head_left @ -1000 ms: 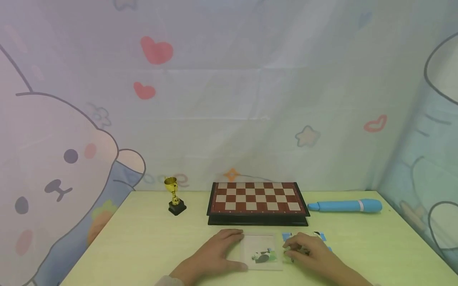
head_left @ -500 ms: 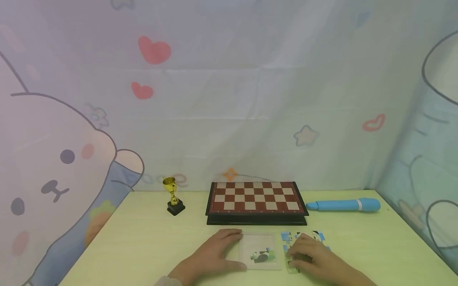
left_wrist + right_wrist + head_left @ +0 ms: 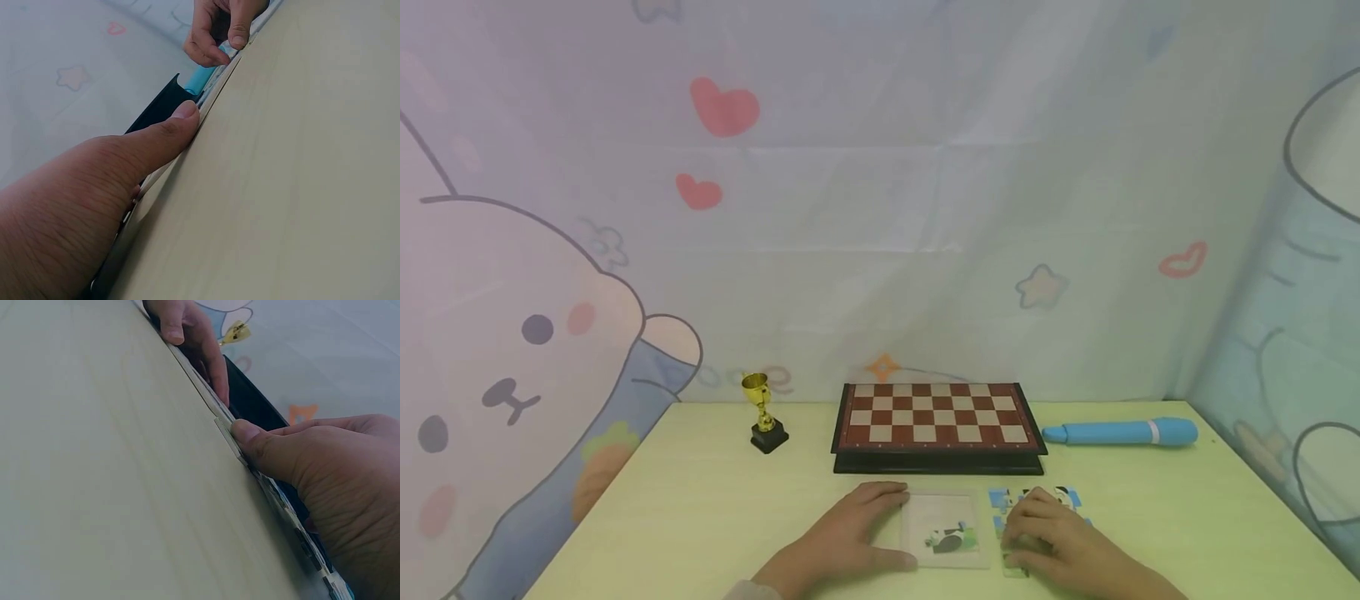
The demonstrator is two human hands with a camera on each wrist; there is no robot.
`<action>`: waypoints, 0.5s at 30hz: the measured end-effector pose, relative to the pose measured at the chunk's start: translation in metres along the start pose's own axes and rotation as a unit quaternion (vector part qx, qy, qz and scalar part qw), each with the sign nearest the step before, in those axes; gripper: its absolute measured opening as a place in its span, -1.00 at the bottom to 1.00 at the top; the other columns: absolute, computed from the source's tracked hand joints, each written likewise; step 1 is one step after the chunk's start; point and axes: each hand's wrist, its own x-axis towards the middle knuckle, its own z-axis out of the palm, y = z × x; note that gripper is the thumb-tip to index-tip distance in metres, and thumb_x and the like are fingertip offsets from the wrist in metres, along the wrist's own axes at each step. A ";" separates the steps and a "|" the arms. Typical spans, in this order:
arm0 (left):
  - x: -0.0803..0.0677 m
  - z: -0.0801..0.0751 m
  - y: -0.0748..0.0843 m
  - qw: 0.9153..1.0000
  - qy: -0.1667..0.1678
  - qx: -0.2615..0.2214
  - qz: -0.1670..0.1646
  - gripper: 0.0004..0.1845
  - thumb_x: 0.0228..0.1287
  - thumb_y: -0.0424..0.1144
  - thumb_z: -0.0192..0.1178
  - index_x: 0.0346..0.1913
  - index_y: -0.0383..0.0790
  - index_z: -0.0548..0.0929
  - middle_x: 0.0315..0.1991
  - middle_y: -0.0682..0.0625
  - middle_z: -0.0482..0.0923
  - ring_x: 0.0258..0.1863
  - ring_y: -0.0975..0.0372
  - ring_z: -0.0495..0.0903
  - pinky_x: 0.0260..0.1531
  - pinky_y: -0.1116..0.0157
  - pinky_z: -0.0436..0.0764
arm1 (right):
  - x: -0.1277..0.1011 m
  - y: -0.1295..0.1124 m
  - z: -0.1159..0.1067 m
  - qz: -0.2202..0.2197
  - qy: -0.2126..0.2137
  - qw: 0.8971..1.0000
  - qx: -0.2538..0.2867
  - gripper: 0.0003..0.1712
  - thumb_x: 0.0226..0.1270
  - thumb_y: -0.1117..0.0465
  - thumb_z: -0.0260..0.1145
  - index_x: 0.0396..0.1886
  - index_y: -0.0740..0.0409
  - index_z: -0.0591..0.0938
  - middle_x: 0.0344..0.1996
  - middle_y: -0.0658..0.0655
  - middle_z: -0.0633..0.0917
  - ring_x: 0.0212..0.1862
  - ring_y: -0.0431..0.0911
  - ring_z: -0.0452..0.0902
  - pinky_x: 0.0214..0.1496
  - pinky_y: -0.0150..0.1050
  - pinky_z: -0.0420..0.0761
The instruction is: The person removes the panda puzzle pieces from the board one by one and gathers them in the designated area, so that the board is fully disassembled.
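My left hand [image 3: 876, 527] lies flat on the left side of a clear puzzle tray [image 3: 946, 510], index finger along its far edge and thumb [image 3: 164, 132] pressed to its near edge. A panda-picture piece [image 3: 951, 540] sits in the tray. Just right of the tray, my right hand [image 3: 1026, 533] curls over a cluster of blue puzzle pieces [image 3: 1000, 498]. Its thumb [image 3: 250, 432] and fingers pinch one flat puzzle piece [image 3: 226, 432] at the table surface. The hand hides most of the loose pieces.
A folded chessboard [image 3: 938, 412] lies just behind the tray. A small gold trophy [image 3: 763, 414] stands to its left, and a blue pen-shaped object [image 3: 1120, 432] lies to its right. Cartoon-print cloth walls surround the pale table [image 3: 700, 517].
My right hand has slid slightly toward me and right over the loose pieces, fingers curling tighter. The left hand and tray have stayed put.
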 end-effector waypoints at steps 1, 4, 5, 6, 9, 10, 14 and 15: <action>0.000 0.000 0.000 1.000 0.001 0.000 0.000 -0.03 0.10 0.57 0.12 0.47 0.07 0.41 0.49 0.20 0.24 0.47 0.21 0.22 0.40 -0.02 0.33 | 0.000 0.000 0.000 0.003 0.000 1.000 0.001 -0.79 0.35 0.13 0.43 -0.11 -0.28 0.66 -0.09 -0.30 0.59 -0.01 -0.35 0.46 0.42 -0.53 0.14; 0.001 0.000 0.000 1.000 0.002 0.001 -0.001 -0.04 0.09 0.57 0.12 0.47 0.08 0.41 0.49 0.21 0.24 0.47 0.21 0.22 0.40 -0.02 0.33 | 0.001 0.000 -0.001 0.001 -0.002 1.000 0.005 -0.81 0.37 0.14 0.42 -0.11 -0.26 0.66 -0.10 -0.29 0.59 -0.01 -0.34 0.46 0.41 -0.55 0.12; 0.001 0.000 0.000 1.000 0.001 0.001 -0.002 -0.03 0.09 0.57 0.12 0.47 0.08 0.40 0.49 0.21 0.24 0.47 0.21 0.22 0.40 -0.02 0.33 | 0.001 0.000 -0.001 -0.002 -0.001 1.000 0.007 -0.81 0.36 0.15 0.42 -0.11 -0.25 0.67 -0.10 -0.28 0.60 -0.02 -0.33 0.47 0.44 -0.53 0.10; 0.001 0.001 0.000 1.000 0.001 0.002 -0.002 -0.03 0.09 0.57 0.12 0.47 0.08 0.40 0.49 0.21 0.24 0.47 0.21 0.22 0.41 -0.01 0.33 | 0.000 -0.001 -0.001 0.005 -0.003 1.000 0.012 -0.81 0.36 0.15 0.42 -0.11 -0.25 0.67 -0.10 -0.28 0.60 -0.01 -0.34 0.47 0.46 -0.53 0.08; 0.002 0.001 0.000 1.000 0.001 0.003 -0.001 -0.04 0.09 0.58 0.12 0.47 0.09 0.40 0.49 0.21 0.24 0.47 0.21 0.22 0.40 -0.02 0.33 | 0.000 0.000 -0.001 0.012 0.007 0.999 0.030 -0.78 0.34 0.19 0.43 -0.11 -0.23 0.68 -0.09 -0.25 0.62 -0.01 -0.31 0.47 0.43 -0.53 0.14; 0.002 0.000 0.000 1.000 0.001 0.004 0.000 -0.04 0.09 0.58 0.12 0.47 0.09 0.40 0.49 0.21 0.24 0.47 0.21 0.22 0.40 -0.01 0.33 | 0.000 0.000 0.000 0.011 0.015 0.999 0.039 -0.76 0.33 0.21 0.44 -0.10 -0.22 0.68 -0.09 -0.24 0.62 -0.01 -0.30 0.47 0.38 -0.52 0.23; 0.002 0.000 0.000 1.000 -0.002 -0.002 0.000 -0.04 0.09 0.57 0.12 0.46 0.08 0.41 0.49 0.21 0.25 0.46 0.21 0.23 0.41 -0.02 0.33 | 0.009 -0.002 0.011 -0.010 0.039 0.997 0.072 -0.70 0.33 0.30 0.42 -0.07 -0.20 0.66 -0.09 -0.21 0.62 -0.05 -0.26 0.44 0.06 -0.43 0.49; 0.002 0.000 0.001 1.000 -0.002 -0.002 -0.001 -0.04 0.09 0.57 0.12 0.46 0.08 0.41 0.49 0.21 0.25 0.46 0.21 0.23 0.41 -0.02 0.33 | 0.013 -0.003 0.014 -0.015 0.040 0.996 0.075 -0.70 0.34 0.30 0.41 -0.06 -0.20 0.66 -0.08 -0.20 0.62 -0.05 -0.27 0.45 0.00 -0.39 0.51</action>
